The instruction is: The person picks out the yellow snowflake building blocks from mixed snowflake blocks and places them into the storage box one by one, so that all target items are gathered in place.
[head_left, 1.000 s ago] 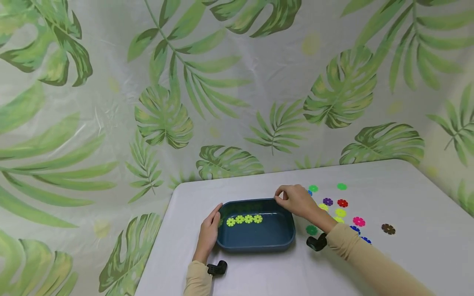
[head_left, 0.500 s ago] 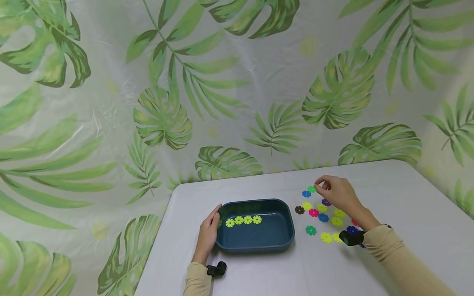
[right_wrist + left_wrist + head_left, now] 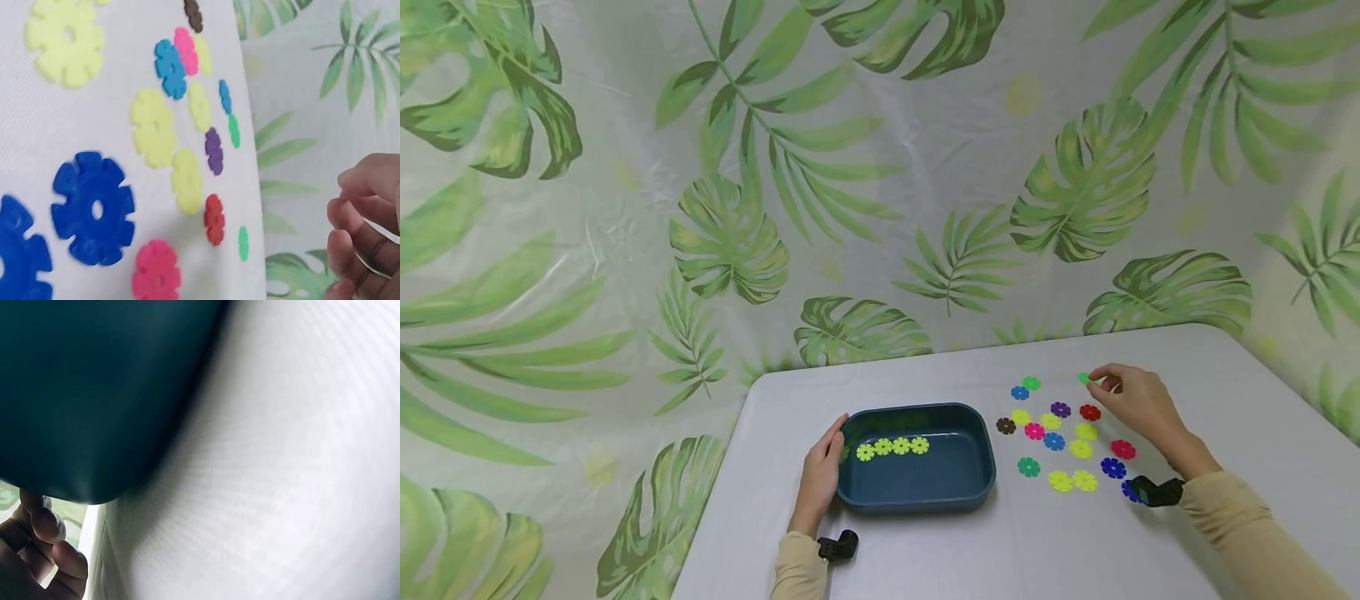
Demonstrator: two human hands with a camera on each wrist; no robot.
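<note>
A dark blue plastic tub [image 3: 917, 481] stands on the table, with a row of several yellow notched discs [image 3: 902, 447] inside. My left hand [image 3: 819, 479] holds the tub's left end, thumb near the rim. Its bent fingers [image 3: 50, 525] show against the tub's underside edge in the left wrist view. Over the far right of the table, my right hand [image 3: 1138, 406] has nothing between its loosely bent fingers, and its tips are near a light green disc [image 3: 1084, 378]. A red disc [image 3: 1090, 412] lies just below that hand.
Several more notched discs lie right of the tub: blue [image 3: 1054, 442], purple [image 3: 1061, 409], pink [image 3: 1034, 432], brown [image 3: 1006, 426], dark green [image 3: 1028, 467] and yellow [image 3: 1061, 482]. Behind the white table [image 3: 925, 554] hangs a leaf-print curtain [image 3: 970, 167].
My right hand has gone from the tub's far right rim rightward across the discs to the light green one. The left hand and tub stay put.
</note>
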